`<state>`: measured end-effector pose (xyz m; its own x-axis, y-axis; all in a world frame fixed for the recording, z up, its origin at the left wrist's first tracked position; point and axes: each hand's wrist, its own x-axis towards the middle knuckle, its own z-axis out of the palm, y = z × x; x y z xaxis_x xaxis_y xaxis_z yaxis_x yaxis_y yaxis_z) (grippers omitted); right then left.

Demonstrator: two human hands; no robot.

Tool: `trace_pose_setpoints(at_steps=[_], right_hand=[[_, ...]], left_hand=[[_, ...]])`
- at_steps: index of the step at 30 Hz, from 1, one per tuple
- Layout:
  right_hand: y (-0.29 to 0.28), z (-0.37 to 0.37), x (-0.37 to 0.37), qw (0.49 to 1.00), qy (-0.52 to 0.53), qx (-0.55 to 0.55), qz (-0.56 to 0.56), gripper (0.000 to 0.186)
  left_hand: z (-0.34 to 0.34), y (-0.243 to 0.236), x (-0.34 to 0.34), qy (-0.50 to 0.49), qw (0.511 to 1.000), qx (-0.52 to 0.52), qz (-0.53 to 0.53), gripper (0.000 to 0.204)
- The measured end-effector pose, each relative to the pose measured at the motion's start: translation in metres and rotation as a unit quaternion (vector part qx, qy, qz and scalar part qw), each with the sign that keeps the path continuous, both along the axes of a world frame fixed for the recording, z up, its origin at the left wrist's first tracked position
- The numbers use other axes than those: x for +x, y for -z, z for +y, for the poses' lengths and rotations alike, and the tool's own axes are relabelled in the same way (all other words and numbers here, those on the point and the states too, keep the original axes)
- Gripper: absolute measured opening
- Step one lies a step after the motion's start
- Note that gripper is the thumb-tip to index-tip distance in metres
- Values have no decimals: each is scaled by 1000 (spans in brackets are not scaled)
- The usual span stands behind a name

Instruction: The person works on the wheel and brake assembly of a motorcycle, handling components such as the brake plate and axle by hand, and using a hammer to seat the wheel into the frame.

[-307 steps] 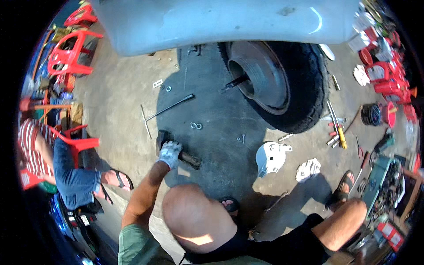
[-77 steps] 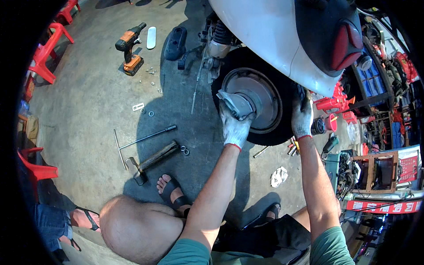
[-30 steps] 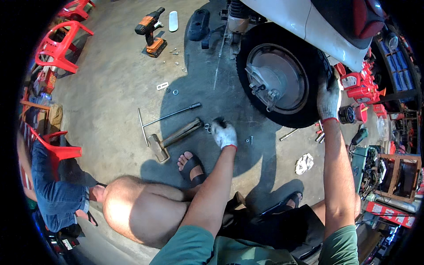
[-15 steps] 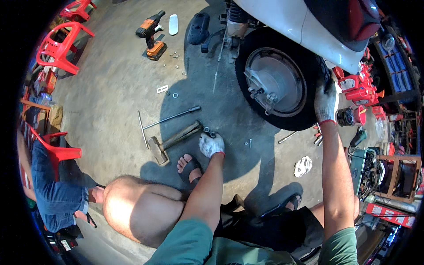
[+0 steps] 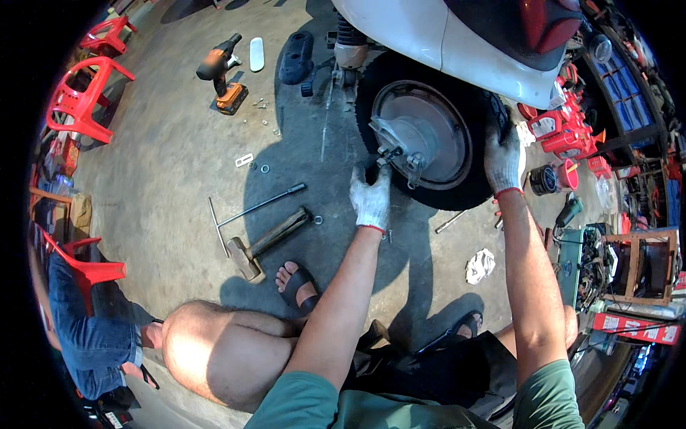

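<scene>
My left hand point(image 5: 370, 193), in a white glove, is raised at the lower left of the rear wheel's hub point(image 5: 404, 150). Its thumb and fingers are closed at the axle end point(image 5: 390, 154), round something small that I cannot make out. My right hand point(image 5: 504, 157), also gloved, grips the right side of the black tyre point(image 5: 457, 196). The wheel stands upright under the white scooter body point(image 5: 443, 32), with a metal rim and brake plate facing me. Below my left hand lie a washer or nut point(image 5: 319, 220), a sledgehammer point(image 5: 279, 232) and a T-handle wrench point(image 5: 257, 205).
An orange drill point(image 5: 221, 75), white plate point(image 5: 256, 54), black cover point(image 5: 296, 57) and small hardware point(image 5: 265, 169) lie on the floor point(image 5: 164, 186). A seated person's leg point(image 5: 93, 329) and red chairs point(image 5: 78, 100) are left; rag point(image 5: 479, 265), bottles point(image 5: 564, 132) and toolboxes point(image 5: 579, 261) right.
My left hand has risen from the floor beside the sledgehammer to the hub. One of two rings there is gone from the floor. My right hand still grips the tyre.
</scene>
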<state>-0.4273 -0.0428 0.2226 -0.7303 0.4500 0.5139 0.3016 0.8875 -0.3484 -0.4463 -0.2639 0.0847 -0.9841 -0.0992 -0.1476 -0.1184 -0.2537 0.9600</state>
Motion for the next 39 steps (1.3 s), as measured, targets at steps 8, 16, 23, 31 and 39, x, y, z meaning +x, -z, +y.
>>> trace_pose_setpoints(at_steps=[8, 16, 23, 31, 39], right_hand=[[-6, -6, 2, 999, -4, -37, 0, 47], [0, 2, 2, 1000, -10, -16, 3, 46], [-2, -7, 1, 1000, -3, -13, 15, 50], [-12, -22, 1, 999, -7, -45, -6, 48], [0, 0, 2, 999, 22, -29, -20, 48]], left_hand=[[9, -23, -16, 70, 964, -253, 46, 24], [26, 2, -21, 60, 976, -198, 75, 29], [-52, 101, 44, -13, 816, -564, -130, 51], [-123, 124, 60, 160, 708, -682, -86, 54], [-108, 135, 65, 165, 764, -613, -119, 38]])
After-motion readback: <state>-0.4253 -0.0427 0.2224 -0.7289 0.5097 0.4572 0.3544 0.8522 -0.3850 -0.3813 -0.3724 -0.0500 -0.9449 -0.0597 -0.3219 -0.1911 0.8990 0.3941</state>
